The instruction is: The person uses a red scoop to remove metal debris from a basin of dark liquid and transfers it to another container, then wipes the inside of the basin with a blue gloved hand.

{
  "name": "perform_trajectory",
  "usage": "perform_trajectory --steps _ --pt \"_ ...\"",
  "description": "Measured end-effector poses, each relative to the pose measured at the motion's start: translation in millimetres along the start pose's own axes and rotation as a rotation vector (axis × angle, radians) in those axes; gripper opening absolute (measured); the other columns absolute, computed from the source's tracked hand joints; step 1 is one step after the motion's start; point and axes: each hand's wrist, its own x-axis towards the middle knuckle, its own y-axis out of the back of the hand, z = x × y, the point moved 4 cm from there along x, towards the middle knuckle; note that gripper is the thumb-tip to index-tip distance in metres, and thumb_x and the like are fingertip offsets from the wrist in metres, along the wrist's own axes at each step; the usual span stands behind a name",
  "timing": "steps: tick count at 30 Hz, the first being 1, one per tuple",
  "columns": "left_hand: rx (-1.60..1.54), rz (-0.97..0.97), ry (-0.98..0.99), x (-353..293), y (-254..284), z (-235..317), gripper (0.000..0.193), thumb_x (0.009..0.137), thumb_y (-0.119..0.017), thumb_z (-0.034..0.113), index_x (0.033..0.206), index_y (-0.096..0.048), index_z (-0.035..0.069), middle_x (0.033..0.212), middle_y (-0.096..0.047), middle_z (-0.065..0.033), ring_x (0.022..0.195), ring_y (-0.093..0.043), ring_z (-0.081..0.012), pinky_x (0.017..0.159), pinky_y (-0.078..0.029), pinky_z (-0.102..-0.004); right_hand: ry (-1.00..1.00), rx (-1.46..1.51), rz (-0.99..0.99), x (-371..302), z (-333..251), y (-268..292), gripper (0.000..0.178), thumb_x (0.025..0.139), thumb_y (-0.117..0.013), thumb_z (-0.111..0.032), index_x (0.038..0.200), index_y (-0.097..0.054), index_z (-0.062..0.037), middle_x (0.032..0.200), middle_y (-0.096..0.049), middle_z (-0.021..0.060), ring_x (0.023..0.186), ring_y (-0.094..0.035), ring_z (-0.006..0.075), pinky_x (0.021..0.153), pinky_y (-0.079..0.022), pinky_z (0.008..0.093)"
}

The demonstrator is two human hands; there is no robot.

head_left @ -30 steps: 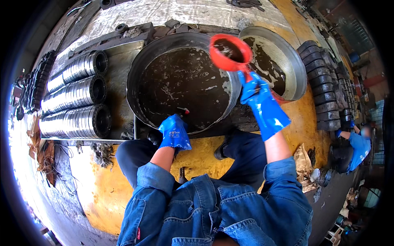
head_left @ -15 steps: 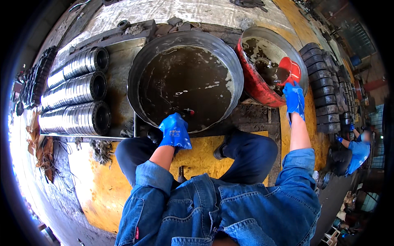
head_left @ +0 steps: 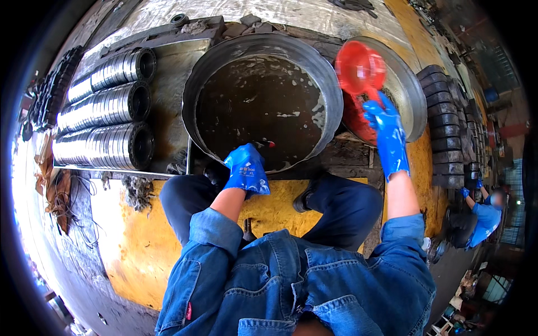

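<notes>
My right hand (head_left: 386,131), in a blue rubber glove, grips the handle of a red plastic dipper (head_left: 360,68). The dipper is raised over the left edge of a red-sided metal tub (head_left: 414,106) and hides much of it. In a matching glove, my left hand (head_left: 245,168) is closed at the near rim of a wide round metal basin (head_left: 263,42) of murky dark liquid. A small red-tipped object (head_left: 271,144) shows in the liquid just beyond its fingers; whether they hold it is unclear.
Ringed, shiny metal cylinders (head_left: 103,106) lie in a metal tray (head_left: 188,61) on the left. Dark ribbed parts (head_left: 443,129) are stacked right of the tub. A yellow floor board (head_left: 134,252) lies beneath my legs. Farther right, a person in blue (head_left: 485,218) works.
My right hand has lifted the dipper out of the red-sided tub and carried it up and leftward. My left hand stays by the basin's near rim, shifted slightly in the picture.
</notes>
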Motion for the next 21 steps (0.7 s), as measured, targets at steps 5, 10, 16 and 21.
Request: perform_trajectory --steps 5,10,16,21 --pt "-0.005 -0.106 0.144 0 12 -4 0.017 0.077 -0.07 0.02 0.09 -0.073 0.01 0.095 -0.073 -0.0174 0.092 -0.071 -0.0364 0.076 -0.057 -0.0447 -0.009 -0.046 -0.181 -20 8 -122 0.064 0.091 -0.066 -0.026 0.147 -0.043 -0.0035 0.106 -0.07 0.0097 0.085 -0.068 0.0151 0.073 -0.053 0.0301" --pt "-0.027 -0.21 0.143 3 16 17 0.023 0.078 -0.072 0.022 0.098 -0.075 0.012 0.102 -0.074 -0.015 0.097 -0.07 -0.0355 0.079 -0.057 -0.0445 0.12 -0.663 -0.101 70 166 -149 0.052 0.092 -0.061 -0.023 0.138 -0.052 0.0004 0.093 -0.067 0.0086 0.077 -0.063 0.0177 0.07 -0.051 0.0347" --pt "0.013 -0.181 0.117 0 18 6 0.021 0.076 -0.071 0.022 0.094 -0.074 0.011 0.098 -0.073 -0.0169 0.096 -0.07 -0.0373 0.079 -0.057 -0.0457 -0.24 0.035 -0.299 -41 97 -226 0.061 0.093 -0.061 -0.024 0.146 -0.041 -0.001 0.098 -0.067 0.0074 0.079 -0.065 0.0159 0.065 -0.051 0.0314" --pt "-0.041 -0.139 0.13 5 7 3 0.023 0.076 -0.072 0.023 0.094 -0.074 0.011 0.098 -0.073 -0.0175 0.096 -0.07 -0.0378 0.079 -0.056 -0.046 -0.531 0.576 -0.387 -55 88 -251 0.024 0.093 -0.063 -0.019 0.115 -0.061 -0.0077 0.095 -0.066 0.007 0.071 -0.068 0.0171 0.055 -0.05 0.0292"
